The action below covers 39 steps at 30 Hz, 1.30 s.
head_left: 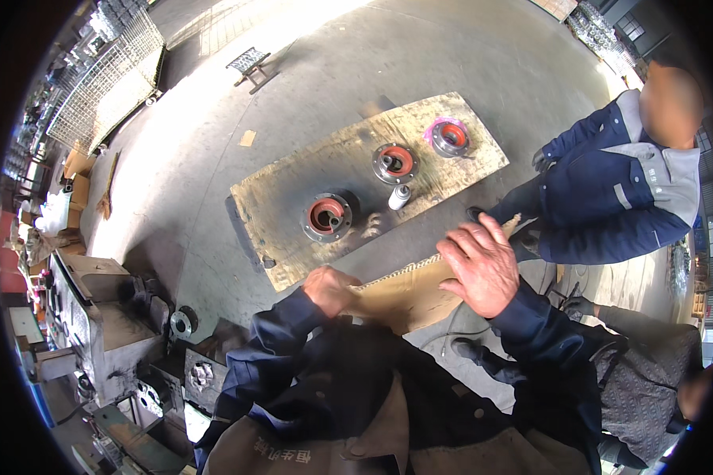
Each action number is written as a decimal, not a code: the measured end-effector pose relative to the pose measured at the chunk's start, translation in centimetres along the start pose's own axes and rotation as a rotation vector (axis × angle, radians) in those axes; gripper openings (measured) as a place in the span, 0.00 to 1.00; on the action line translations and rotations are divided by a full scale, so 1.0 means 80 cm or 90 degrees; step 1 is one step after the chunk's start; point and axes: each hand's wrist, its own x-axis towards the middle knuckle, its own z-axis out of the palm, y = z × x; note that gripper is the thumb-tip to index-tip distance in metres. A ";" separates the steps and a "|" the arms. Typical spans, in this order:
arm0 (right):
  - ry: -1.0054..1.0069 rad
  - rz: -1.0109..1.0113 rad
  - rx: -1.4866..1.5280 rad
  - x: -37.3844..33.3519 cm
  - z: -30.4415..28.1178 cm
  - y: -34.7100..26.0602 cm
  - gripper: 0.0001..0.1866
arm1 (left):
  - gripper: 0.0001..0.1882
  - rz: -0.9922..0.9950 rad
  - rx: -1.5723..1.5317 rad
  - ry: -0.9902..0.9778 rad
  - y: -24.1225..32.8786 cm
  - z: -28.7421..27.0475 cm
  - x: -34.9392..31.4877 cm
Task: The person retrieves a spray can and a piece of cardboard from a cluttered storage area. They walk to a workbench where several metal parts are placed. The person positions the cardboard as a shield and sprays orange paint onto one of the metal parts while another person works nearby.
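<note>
A torn piece of brown corrugated cardboard point(408, 299) is in front of my body, its ragged edge facing away. My left hand point(329, 291) is closed on the sheet's left end, fingertips hidden. Over its right part lies my right hand point(481, 267), fingers spread and thumb stretched out against the cardboard. Beyond stands a worn wooden-topped table point(285, 178). It carries three round flanged metal parts with red insides: one at left point(327, 218), one in the middle point(394, 163) and one with pink wrapping at far right point(451, 138). A spray can point(399, 197) stands near them.
A person in a blue and grey jacket point(610, 186) stands right of the table. Another person in a patterned top point(650, 380) is at lower right. Dirty machinery point(115, 340) stands at left, beside a metal flange point(184, 322). A small stool point(249, 65) and wire cage point(111, 87) are farther back.
</note>
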 end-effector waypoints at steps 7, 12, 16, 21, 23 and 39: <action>-0.113 0.071 0.171 -0.055 0.027 0.050 0.14 | 0.27 0.079 0.044 0.220 0.052 0.022 0.042; -0.123 0.167 0.207 -0.111 0.013 0.076 0.12 | 0.35 -0.022 -0.010 0.463 0.060 0.063 0.002; -0.029 0.344 0.253 -0.185 0.022 0.088 0.11 | 0.32 -0.205 -0.112 0.283 -0.008 0.115 -0.060; 0.385 0.277 -0.015 -0.258 0.121 0.042 0.10 | 0.26 -0.220 -0.282 0.031 -0.114 0.155 -0.145; 0.250 0.370 0.015 -0.277 0.127 0.023 0.13 | 0.29 -0.235 -0.288 -0.022 -0.153 0.152 -0.136; 0.172 0.829 0.422 -0.237 0.256 -0.121 0.18 | 0.30 -0.260 -0.175 0.054 -0.210 0.103 -0.103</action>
